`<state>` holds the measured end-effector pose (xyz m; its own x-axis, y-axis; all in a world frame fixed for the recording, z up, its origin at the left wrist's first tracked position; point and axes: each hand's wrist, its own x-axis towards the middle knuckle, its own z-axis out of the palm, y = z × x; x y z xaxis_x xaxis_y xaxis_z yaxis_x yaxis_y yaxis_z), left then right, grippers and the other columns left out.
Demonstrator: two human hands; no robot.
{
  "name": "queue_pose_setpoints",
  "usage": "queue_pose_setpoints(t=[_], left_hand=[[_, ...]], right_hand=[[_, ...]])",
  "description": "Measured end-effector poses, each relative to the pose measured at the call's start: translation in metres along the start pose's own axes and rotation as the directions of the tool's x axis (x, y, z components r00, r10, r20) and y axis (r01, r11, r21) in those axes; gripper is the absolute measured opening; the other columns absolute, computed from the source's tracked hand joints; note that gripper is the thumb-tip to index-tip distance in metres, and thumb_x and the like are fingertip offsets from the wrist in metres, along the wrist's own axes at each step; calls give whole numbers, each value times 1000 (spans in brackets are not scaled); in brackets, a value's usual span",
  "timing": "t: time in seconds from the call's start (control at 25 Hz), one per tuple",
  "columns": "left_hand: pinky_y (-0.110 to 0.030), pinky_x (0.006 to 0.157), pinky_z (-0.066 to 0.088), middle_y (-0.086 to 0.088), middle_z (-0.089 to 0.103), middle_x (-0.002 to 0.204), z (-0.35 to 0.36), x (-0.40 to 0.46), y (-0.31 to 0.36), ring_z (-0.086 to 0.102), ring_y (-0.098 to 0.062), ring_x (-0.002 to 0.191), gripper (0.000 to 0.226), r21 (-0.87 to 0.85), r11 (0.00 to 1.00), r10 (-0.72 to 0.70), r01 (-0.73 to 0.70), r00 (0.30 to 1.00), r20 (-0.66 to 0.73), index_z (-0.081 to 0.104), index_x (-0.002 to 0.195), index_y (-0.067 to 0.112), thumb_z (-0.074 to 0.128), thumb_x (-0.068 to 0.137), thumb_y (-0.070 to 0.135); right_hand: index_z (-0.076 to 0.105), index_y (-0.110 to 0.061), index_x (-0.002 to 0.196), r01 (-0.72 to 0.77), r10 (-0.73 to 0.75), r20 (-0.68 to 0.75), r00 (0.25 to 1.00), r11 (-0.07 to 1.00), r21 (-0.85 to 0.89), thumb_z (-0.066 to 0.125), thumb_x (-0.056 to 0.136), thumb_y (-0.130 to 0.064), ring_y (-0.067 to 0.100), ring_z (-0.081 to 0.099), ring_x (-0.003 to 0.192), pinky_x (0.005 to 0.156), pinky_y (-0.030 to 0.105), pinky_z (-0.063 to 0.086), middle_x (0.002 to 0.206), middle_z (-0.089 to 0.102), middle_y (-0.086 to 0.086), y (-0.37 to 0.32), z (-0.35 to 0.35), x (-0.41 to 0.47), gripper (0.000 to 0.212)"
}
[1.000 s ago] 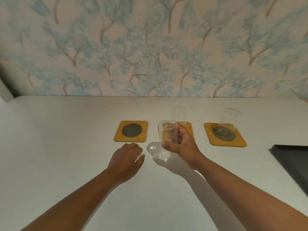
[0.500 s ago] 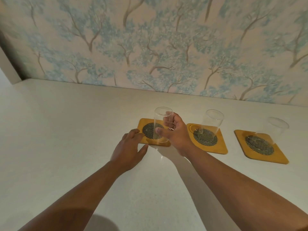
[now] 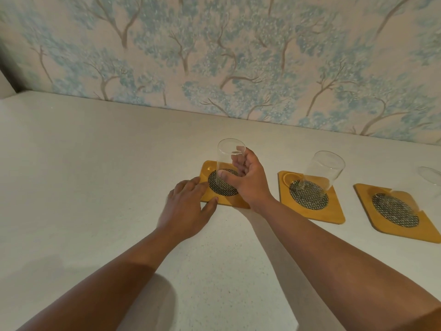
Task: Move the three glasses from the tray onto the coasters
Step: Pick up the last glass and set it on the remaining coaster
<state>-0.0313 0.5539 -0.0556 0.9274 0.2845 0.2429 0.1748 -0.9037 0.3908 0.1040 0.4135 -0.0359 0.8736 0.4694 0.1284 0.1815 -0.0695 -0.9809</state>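
Observation:
Three yellow wooden coasters with dark mesh centres lie in a row on the white counter. My right hand is shut on a clear glass, holding it upright on the mesh of the left coaster. My left hand rests flat on the counter, its fingertips touching that coaster's front left corner. A second glass stands on the middle coaster. A third glass, cut off by the right edge, stands at the back of the right coaster. The tray is out of view.
A wall with blue tree wallpaper rises behind the counter. The counter stretches bare to the left and in front of the coasters.
My right hand carried the glass leftward from in front of the middle coaster and lowered it onto the left coaster. My left hand slid up to that coaster's corner. The view turned left.

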Motion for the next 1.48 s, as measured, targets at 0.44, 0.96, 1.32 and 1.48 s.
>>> queue_pose_setpoints(t=[0.44, 0.96, 1.32, 1.48], left_hand=[[-48, 108, 38, -2, 50, 150, 0, 0, 1, 40, -26, 139, 57, 13, 999, -37, 37, 999, 17, 52, 139, 23, 47, 95, 60], [-49, 109, 39, 1, 50, 150, 2, 1, 0, 41, -24, 139, 61, 22, 999, -49, 48, 999, 21, 51, 140, 24, 46, 94, 63], [-48, 108, 40, 2, 51, 150, 2, 1, 1, 42, -24, 138, 61, 32, 998, -63, 62, 998, 20, 51, 140, 26, 45, 93, 65], [-49, 109, 39, 2, 50, 151, 2, 2, 3, 41, -24, 139, 63, 47, 997, -63, 62, 998, 19, 51, 141, 26, 45, 93, 66]], right_hand=[[22, -24, 160, 78, -99, -35, 995, 918, -388, 89, 74, -37, 12, 57, 119, 98, 26, 46, 137, 61, 3, 5, 1, -13, 110], [26, -23, 159, 95, -125, -50, 991, 909, -406, 87, 74, -40, 10, 58, 117, 95, 24, 46, 134, 64, 3, 7, 2, -13, 106], [27, -20, 159, 89, -120, -55, 991, 915, -394, 88, 74, -37, 8, 56, 112, 93, 23, 45, 130, 64, 1, 6, 2, -14, 107], [22, -17, 161, 58, -90, -64, 994, 917, -394, 88, 73, -38, 17, 58, 125, 99, 25, 45, 138, 62, 4, 8, 2, -12, 112]])
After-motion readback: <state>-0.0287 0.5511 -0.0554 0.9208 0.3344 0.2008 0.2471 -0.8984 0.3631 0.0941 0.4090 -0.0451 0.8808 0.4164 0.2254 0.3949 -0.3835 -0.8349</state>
